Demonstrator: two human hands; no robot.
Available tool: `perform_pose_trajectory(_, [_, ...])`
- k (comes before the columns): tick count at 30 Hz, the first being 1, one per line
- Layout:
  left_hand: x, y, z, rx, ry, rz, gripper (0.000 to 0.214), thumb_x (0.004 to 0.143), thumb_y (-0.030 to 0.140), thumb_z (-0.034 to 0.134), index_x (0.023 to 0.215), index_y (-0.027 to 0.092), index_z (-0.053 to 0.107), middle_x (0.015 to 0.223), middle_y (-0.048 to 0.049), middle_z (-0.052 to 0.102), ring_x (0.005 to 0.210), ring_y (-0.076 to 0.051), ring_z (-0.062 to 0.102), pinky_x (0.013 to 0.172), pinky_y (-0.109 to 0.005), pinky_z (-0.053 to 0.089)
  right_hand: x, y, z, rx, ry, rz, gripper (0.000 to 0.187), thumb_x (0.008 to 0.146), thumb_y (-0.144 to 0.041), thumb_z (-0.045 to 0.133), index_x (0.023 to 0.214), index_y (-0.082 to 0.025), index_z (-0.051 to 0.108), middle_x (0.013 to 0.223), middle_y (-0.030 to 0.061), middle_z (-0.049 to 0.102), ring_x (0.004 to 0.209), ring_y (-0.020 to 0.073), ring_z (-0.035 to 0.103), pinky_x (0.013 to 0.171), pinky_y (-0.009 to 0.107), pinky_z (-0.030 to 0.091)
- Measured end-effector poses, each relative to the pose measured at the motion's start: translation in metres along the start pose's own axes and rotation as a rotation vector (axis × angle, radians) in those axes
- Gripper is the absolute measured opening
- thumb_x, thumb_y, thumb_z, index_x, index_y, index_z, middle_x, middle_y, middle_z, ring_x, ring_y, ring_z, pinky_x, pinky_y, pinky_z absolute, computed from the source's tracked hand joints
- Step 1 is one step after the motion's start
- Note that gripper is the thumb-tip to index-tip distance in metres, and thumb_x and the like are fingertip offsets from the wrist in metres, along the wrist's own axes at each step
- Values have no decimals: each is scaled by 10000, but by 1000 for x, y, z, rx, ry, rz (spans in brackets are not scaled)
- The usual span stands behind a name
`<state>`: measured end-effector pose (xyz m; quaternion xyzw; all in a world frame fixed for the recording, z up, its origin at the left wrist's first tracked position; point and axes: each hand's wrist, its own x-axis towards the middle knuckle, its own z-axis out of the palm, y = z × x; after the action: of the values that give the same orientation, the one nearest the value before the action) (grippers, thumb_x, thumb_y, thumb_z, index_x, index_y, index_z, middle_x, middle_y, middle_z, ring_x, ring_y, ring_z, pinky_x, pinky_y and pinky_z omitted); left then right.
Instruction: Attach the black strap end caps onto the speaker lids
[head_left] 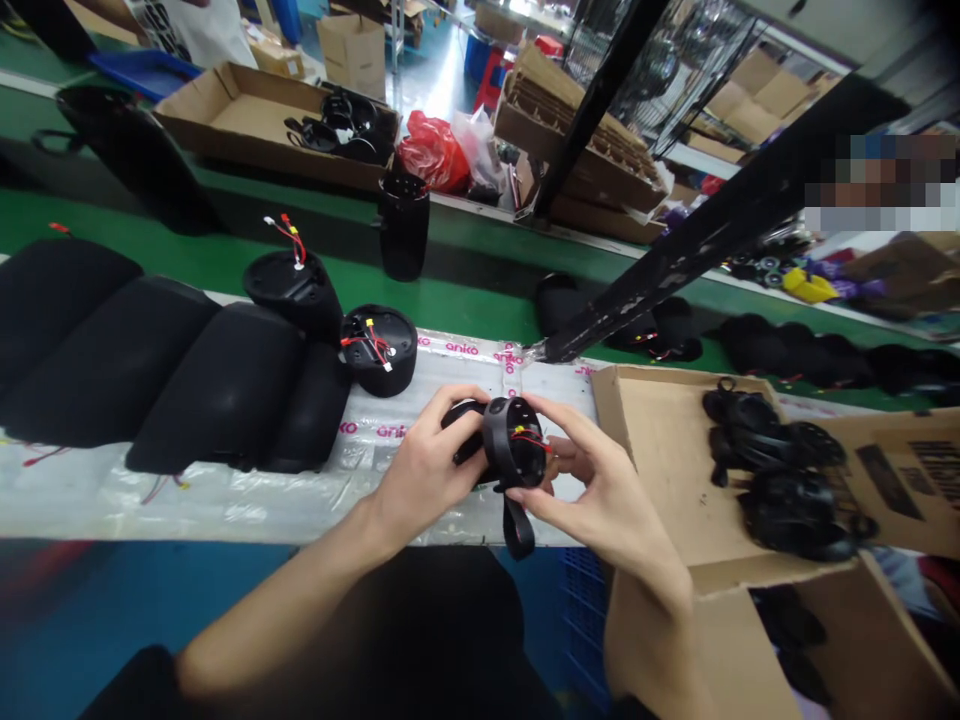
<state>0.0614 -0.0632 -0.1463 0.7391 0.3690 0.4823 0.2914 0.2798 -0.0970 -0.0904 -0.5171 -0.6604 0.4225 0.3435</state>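
Note:
My left hand point(431, 470) and my right hand point(600, 490) together grip a small black round part point(510, 440) with red and yellow wires and a hanging black strap point(519, 530). Both hands have fingers wrapped round it, above the plastic-covered bench point(247, 500). A similar black round part with wires point(379, 348) stands just behind my left hand. Another wired black cylinder point(294, 285) stands further back left.
Several black fabric-covered shells point(187, 370) lie in a row at left. An open cardboard box point(660, 440) at right holds black ring parts point(780, 470). A green conveyor point(465, 300) carries a black cylinder point(403, 225). More boxes and a black slanted frame bar point(712, 240) lie beyond.

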Motion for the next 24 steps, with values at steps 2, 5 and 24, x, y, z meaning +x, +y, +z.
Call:
perform_pose_trajectory(2, [0, 1, 0, -21, -37, -18, 244, 923, 42, 670, 1107, 203, 679, 1331, -133, 659, 1249, -273, 708, 1037, -424, 629, 2, 1, 0, -49, 8, -18, 824, 834, -341, 944, 1577, -330, 587, 1307, 90, 732, 716, 153, 663, 674, 369, 665])
perform_pose_trajectory(5, [0, 0, 4, -51, -9, -66, 260, 874, 20, 673, 1047, 212, 640, 1280, -109, 677, 1220, -264, 713, 1018, -410, 622, 6, 2, 2, -126, 17, -115, 836, 802, -399, 973, 1546, -331, 599, 1417, 100, 687, 1006, 251, 720, 872, 439, 666])
perform_pose_trajectory(24, [-15, -20, 16, -419, 101, -331, 486, 1131, 551, 438, 1320, 217, 736, 1321, -105, 782, 1193, -266, 739, 1054, -406, 588, 6, 27, 30, 79, 71, -115, 875, 894, -575, 848, 1639, -370, 438, 1488, 87, 605, 1273, 310, 634, 1140, 532, 547])
